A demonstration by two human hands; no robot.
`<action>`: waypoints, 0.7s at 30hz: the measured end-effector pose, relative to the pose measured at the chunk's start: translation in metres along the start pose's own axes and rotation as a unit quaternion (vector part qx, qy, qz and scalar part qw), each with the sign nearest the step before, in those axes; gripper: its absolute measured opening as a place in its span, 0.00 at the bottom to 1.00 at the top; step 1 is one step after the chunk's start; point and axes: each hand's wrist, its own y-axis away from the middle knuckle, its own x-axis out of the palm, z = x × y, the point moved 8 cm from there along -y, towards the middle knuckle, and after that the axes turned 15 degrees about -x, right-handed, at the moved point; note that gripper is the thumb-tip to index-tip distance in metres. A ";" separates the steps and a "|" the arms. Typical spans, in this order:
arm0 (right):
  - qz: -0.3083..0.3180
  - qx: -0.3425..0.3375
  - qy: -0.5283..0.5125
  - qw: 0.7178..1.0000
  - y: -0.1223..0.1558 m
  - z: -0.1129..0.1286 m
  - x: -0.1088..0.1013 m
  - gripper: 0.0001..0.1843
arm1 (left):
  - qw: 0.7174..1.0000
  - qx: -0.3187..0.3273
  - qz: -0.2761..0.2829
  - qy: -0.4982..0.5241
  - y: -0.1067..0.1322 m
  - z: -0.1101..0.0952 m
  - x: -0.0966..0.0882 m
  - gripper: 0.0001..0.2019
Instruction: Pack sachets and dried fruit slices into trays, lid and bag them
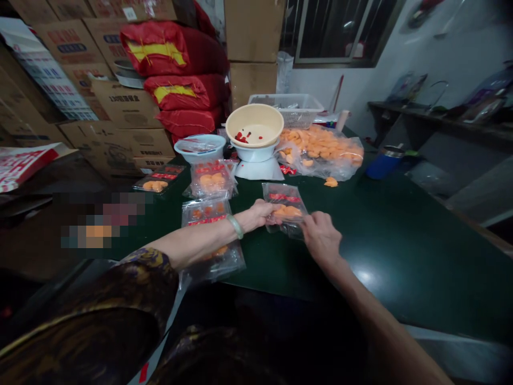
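Note:
My left hand (263,213), below a wrist with a pale green bangle, grips the left side of a clear plastic bag (280,189). Inside this bag lie orange pieces (289,212) and a red strip. My right hand (324,238) pinches the bag's lower right edge, its fingers closed. The bag is held at or just above the dark green table (380,240). Beneath my left forearm lie more filled bags (236,256), partly hidden by the arm. Another stack of filled bags (212,184) sits beyond them.
A cream bowl (272,120) with small red bits stands on a white scale (260,170). Left of it is a light blue basin (200,155). To the right are a large bag of orange pieces (320,147), a white basket (312,101) and a blue cup (382,164). Cartons (128,104) rise behind.

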 end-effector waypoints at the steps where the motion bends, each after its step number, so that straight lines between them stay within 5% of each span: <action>1: -0.016 0.007 0.015 1.000 0.009 -0.004 -0.010 0.12 | 1.000 0.010 0.004 0.013 0.007 0.001 -0.001 0.08; 6: -0.115 -0.053 -0.072 0.989 0.041 0.018 -0.065 0.11 | 0.994 0.082 0.016 0.066 0.072 0.016 -0.027 0.10; 12: -0.172 -0.187 -0.193 0.948 0.037 0.095 -0.105 0.08 | 0.972 0.186 -0.036 0.137 0.156 0.068 -0.099 0.22; 15: -0.168 -0.238 -0.199 0.936 0.018 0.131 -0.095 0.12 | 0.960 0.214 -0.162 0.079 0.163 0.087 -0.143 0.23; 17: -0.129 -0.250 -0.188 0.941 0.004 0.148 -0.078 0.12 | 0.934 0.202 -0.285 -0.068 0.160 0.090 -0.169 0.24; 21: -0.064 -0.251 -0.196 0.946 -0.010 0.155 -0.056 0.14 | 0.801 0.202 -0.454 -0.334 0.164 0.069 -0.229 0.25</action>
